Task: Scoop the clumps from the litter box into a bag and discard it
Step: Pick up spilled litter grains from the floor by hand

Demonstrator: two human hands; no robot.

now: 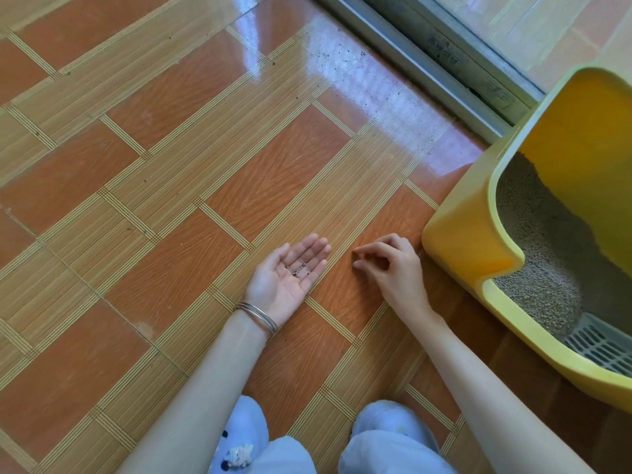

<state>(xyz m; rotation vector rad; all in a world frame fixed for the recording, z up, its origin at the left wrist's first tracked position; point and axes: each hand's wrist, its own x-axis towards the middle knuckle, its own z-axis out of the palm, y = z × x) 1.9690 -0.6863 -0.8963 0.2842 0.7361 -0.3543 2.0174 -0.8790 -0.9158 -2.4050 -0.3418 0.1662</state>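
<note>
Task status: early, or sidetracked into clean-up. No bag and no scoop are in view, and nothing shows that any clumps have been taken out.

Litter box (455, 241): yellow, standing on the floor (171, 200) at 3 to 4 o'clock, just beside the right hand. The grey litter (533, 234) is banked up against the far wall. No separate clumps can be made out in it. A pale grate (602, 343) lies at its entrance, at 4 o'clock.

Left hand (290, 271): at 6 o'clock of centre, palm up, fingers straight and together. A few dark grains (299, 269) lie at the base of the fingers. Bangles (256, 314) are on the wrist.

Right hand (390, 265): palm down, low over the floor, fingers curled, with thumb and forefinger tips drawn near each other. Whether a grain is pinched between them cannot be told.

Judgement: stray litter is being picked off the floor into the left palm. Scooping, bagging and discarding all appear to remain.

Limits of view: the box is cut off by the right edge, so most of its bed is unseen. Dark specks lie on the glossy floor near the door track (444, 63) at 1 o'clock, but glare makes them hard to identify. The grains are too small to tell litter from dirt.
</note>
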